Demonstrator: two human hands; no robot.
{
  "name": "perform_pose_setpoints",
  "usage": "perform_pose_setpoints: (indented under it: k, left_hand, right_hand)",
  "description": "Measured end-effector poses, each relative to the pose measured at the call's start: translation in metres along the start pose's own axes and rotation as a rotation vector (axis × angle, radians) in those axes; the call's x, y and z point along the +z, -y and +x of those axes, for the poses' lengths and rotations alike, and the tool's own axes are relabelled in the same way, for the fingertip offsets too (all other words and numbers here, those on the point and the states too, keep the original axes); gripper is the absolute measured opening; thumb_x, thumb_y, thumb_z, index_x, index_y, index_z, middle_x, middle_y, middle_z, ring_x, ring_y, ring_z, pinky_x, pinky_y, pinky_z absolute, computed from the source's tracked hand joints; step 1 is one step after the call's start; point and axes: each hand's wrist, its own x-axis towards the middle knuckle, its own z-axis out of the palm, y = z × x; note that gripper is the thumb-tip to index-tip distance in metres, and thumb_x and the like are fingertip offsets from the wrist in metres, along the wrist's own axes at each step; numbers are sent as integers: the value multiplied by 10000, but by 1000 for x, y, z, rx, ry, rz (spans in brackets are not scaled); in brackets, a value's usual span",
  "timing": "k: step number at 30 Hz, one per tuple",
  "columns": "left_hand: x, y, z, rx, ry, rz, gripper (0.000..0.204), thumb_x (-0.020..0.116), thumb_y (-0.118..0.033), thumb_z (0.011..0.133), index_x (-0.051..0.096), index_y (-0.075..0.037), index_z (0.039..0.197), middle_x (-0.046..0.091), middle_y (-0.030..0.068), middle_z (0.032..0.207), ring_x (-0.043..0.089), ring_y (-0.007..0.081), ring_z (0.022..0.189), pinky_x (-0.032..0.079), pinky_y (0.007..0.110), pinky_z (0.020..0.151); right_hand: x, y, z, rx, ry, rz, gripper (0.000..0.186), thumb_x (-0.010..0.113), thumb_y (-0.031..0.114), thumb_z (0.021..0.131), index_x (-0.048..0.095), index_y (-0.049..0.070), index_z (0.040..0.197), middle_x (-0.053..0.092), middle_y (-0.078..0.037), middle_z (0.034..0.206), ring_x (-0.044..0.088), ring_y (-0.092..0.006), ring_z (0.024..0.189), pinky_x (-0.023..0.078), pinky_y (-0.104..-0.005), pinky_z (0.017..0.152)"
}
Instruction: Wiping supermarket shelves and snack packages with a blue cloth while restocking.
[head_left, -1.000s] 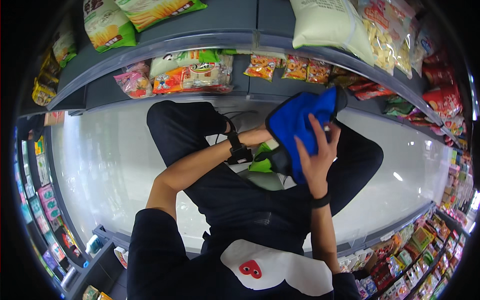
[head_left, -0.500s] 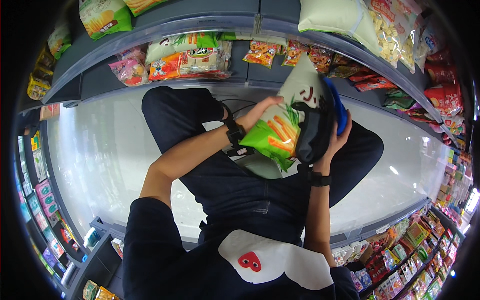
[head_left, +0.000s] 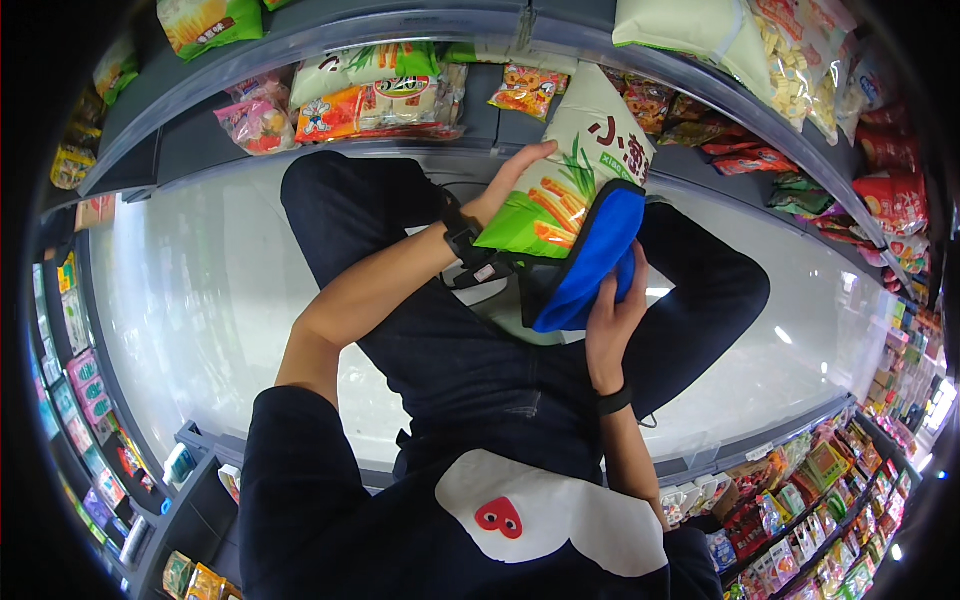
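Observation:
My left hand is closed on the left side of a plump snack bag, cream on top and green below, with pictured fried sticks and green stalks. The bag tilts over my crossed legs, its upper end near the low shelf. In my right hand is a blue cloth piece with black edging, gripped at its lower end. This cloth lies against the bag's lower right side and covers part of it. Its full shape is hidden.
In front, a grey low shelf carries bagged snacks, with a clear-lipped shelf above it. Pillow-like bags rest on the upper one. Behind me to the right stand racks of small packets. Pale glossy floor surrounds my legs.
The cloth has swung left and lower, turning its blue side up in place of the black. The bag has shifted slightly left and shows more of its front. My right hand has moved lower and left.

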Motion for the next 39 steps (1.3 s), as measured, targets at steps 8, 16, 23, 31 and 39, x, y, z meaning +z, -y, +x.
perform_pose_setpoints:
  k: [8, 16, 23, 31, 39]
  left_hand:
    - [7, -5, 3, 251, 38, 234, 569, 433, -475, 953, 368, -117, 1390, 490, 42, 1279, 486, 166, 1179, 386, 326, 999]
    - [-7, 11, 13, 349, -51, 486, 472, 519, -228, 972, 371, -136, 1411, 506, 10, 1261, 488, 135, 1181, 401, 282, 996]
    - [-9, 13, 5, -207, -22, 76, 501, 565, -414, 931, 502, -78, 1296, 595, 79, 1214, 612, 158, 1039, 530, 326, 844]
    - [-13, 19, 36, 164, -90, 165, 444, 648, -250, 891, 512, -71, 1275, 609, 70, 1191, 598, 191, 1069, 489, 340, 915]
    - [-34, 37, 6, 273, -285, 475, 646, 644, -117, 882, 273, -103, 1411, 454, 101, 1345, 494, 233, 1188, 440, 363, 949]
  right_hand:
    - [14, -30, 20, 191, 63, 388, 546, 506, 276, 974, 342, 0, 1415, 442, -136, 1323, 457, -232, 1167, 333, -314, 1008]
    - [-13, -85, 33, 321, 420, 593, 424, 350, 261, 1030, 379, 30, 1384, 496, -84, 1337, 461, -209, 1233, 361, -315, 1030]
    - [3, -80, 24, 682, 317, 896, 510, 407, 370, 1010, 391, 15, 1375, 488, -63, 1342, 469, -192, 1220, 363, -313, 1036]
    - [-28, -37, 34, 848, 411, 766, 472, 558, 353, 934, 515, 17, 1263, 596, -71, 1209, 576, -158, 1089, 432, -280, 952]
    - [-33, 27, 35, 702, 163, 1080, 415, 600, 132, 901, 498, 34, 1291, 602, -66, 1115, 584, -136, 1012, 461, -241, 859]
